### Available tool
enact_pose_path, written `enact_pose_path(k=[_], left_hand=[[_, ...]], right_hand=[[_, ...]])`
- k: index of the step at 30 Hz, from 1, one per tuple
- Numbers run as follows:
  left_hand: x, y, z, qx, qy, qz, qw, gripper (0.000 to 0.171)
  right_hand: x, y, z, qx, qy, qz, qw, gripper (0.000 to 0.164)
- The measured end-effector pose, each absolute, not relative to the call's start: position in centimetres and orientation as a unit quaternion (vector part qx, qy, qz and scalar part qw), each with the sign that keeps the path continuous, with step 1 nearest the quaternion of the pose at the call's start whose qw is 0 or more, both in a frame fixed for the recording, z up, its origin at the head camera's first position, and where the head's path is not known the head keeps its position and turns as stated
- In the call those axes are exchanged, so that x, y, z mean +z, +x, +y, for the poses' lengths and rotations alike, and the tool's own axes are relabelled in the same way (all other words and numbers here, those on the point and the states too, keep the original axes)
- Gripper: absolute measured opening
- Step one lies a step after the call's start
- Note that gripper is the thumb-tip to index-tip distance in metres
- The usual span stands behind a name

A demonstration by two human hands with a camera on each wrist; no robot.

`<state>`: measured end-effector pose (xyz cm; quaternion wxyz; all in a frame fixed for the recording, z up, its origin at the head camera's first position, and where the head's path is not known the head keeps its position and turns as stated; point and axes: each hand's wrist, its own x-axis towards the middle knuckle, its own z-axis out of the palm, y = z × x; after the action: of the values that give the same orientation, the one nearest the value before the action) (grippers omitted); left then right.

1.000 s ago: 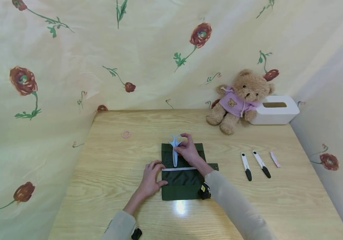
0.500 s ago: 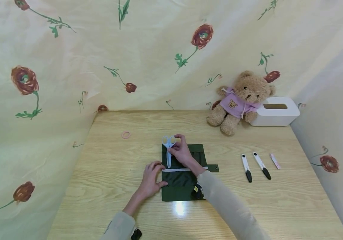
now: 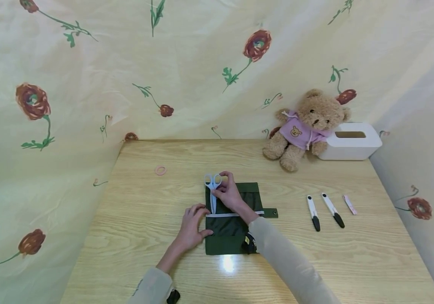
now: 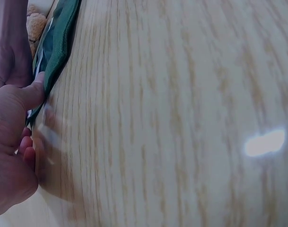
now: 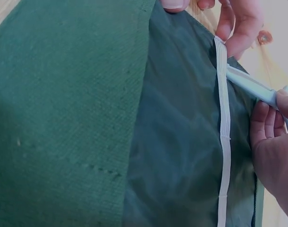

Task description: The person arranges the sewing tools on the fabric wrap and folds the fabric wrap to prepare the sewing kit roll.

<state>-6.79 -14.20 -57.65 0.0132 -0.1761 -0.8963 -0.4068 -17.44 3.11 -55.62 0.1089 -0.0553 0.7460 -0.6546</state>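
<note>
- Pale-blue scissors [image 3: 213, 200], just below the centre of the head view, with handle loops toward the top of the frame and the blade end pointing down.
- Right hand [image 3: 230, 195]: its grip is grasping the scissors, thumb and fingers pinching them just below the loops.
- Dark green cloth [image 3: 224, 245], laid out at lower centre beneath both, a snap tab [image 3: 270, 213] jutting from its right edge.
- White strip [image 5: 224, 118], running down the right half of the right wrist view across the cloth; the scissors' tip reaches it (whether it goes underneath, I cannot tell).
- Left hand [image 3: 191, 226]: grip released, thumb spread from the fingers, touching the cloth's left edge.
- Two white-and-black tools [image 3: 314, 213], side by side at right on the wood-grain worktop [image 3: 137, 211], with a small pink item [image 3: 350, 204] further right.
- Pink ring [image 3: 160, 170], left of centre.
- Teddy bear [image 3: 303, 131] in a lilac top, upper right, leaning against a white box [image 3: 347, 150] (slotted on top).
</note>
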Motion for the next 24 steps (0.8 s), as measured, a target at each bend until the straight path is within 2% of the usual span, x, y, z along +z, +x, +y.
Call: enact_pose_path(k=[17,24], left_hand=[[-57.5,-6.7,-14.1,-0.402,-0.170,-0.900,0.002,0.054],[-57.3,-6.7,-14.0,-0.392,-0.162,-0.906,-0.011,0.053]], right_hand=[[-54.8,-16.7,3.6,-0.565,-0.083,0.812,0.118,0.058],[-54.3,-16.5,4.0,-0.540,-0.061,0.828,0.142,0.060]])
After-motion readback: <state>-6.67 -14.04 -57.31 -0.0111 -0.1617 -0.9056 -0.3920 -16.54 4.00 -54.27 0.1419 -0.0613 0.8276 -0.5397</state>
